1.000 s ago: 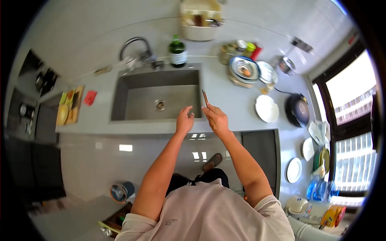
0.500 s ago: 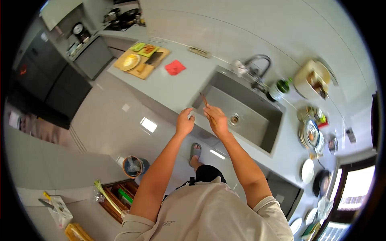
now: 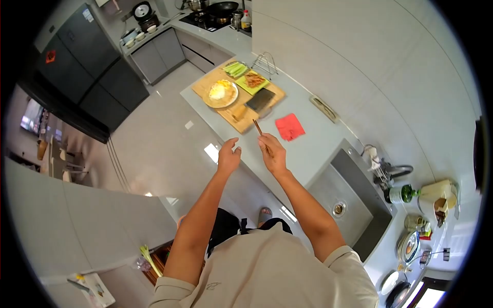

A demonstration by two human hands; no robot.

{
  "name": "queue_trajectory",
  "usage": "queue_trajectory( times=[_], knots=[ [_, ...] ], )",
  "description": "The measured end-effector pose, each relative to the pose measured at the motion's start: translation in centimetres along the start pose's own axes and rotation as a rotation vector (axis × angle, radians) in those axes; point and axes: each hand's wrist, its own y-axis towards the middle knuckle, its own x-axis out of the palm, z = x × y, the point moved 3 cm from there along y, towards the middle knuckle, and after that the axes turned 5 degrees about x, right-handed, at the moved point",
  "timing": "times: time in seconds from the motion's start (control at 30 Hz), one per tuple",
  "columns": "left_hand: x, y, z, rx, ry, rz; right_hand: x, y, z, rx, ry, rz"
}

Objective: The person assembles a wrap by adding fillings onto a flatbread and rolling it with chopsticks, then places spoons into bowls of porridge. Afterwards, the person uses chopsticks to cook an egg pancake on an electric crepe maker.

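Observation:
My right hand (image 3: 272, 152) is closed around brown chopsticks (image 3: 257, 127), their tips pointing up and away from me over the counter. Beside it on the left, my left hand (image 3: 229, 153) is held in the air with its fingers apart and nothing in it. Ahead of both hands lies a wooden cutting board (image 3: 204, 84). It bears a plate (image 3: 221, 102) of white and yellow food, a cleaver (image 3: 260, 99), a green tray (image 3: 263, 84) of shredded orange food and some cut green vegetables (image 3: 235, 69). Right of the chopsticks is a folded red cloth (image 3: 290, 127).
A steel sink (image 3: 328, 190) with a faucet (image 3: 395, 170) is set into the counter on my right. Behind it stand a green bottle (image 3: 403, 193) and stacked plates (image 3: 409, 247). A stove with a black wok (image 3: 222, 8) is at the back; a dark refrigerator (image 3: 82, 61) stands far left.
My view has turned left, so the cutting board and red cloth are now ahead and the sink is to the right. The chopsticks remain in my right hand; my left hand stays open.

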Motion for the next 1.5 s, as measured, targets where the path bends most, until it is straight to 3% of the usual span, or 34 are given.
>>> queue_trajectory(
  times=[0.23, 0.4, 0.53, 0.77, 1.03, 1.17, 1.27, 1.5],
  knots=[
    [-6.1, 14.1, -8.4, 0.046, -0.004, -0.038, 10.7, 8.5, 3.3, 0.109, 0.06, 0.07],
    [-10.0, 23.1, -12.1, 0.055, 0.015, -0.143, 16.9, 12.6, 3.6, 0.163, -0.087, 0.177],
    [-10.3, 29.7, -13.9, 0.077, 0.029, -0.22, 19.8, 15.1, 3.6, 0.325, -0.067, 0.28],
    [-9.4, 38.9, -17.4, 0.146, 0.128, -0.273, 22.7, 18.6, 6.4, 0.332, -0.091, 0.323],
    [-9.1, 45.7, -21.1, 0.06, 0.271, -0.383, 24.1, 20.5, 7.2, 0.354, -0.141, 0.353],
    [-7.8, 48.6, -22.6, 0.136, 0.262, -0.524, 24.7, 20.7, 6.7, 0.362, -0.297, 0.475],
    [-6.6, 50.2, -26.2, 0.042, 0.048, -0.702, 26.1, 19.9, 7.3, 0.462, -0.265, 0.568],
    [-5.5, 51.7, -27.1, -0.104, 0.035, -0.786, 30.6, 21.4, 6.3, 0.574, -0.29, 0.824]
  ],
)
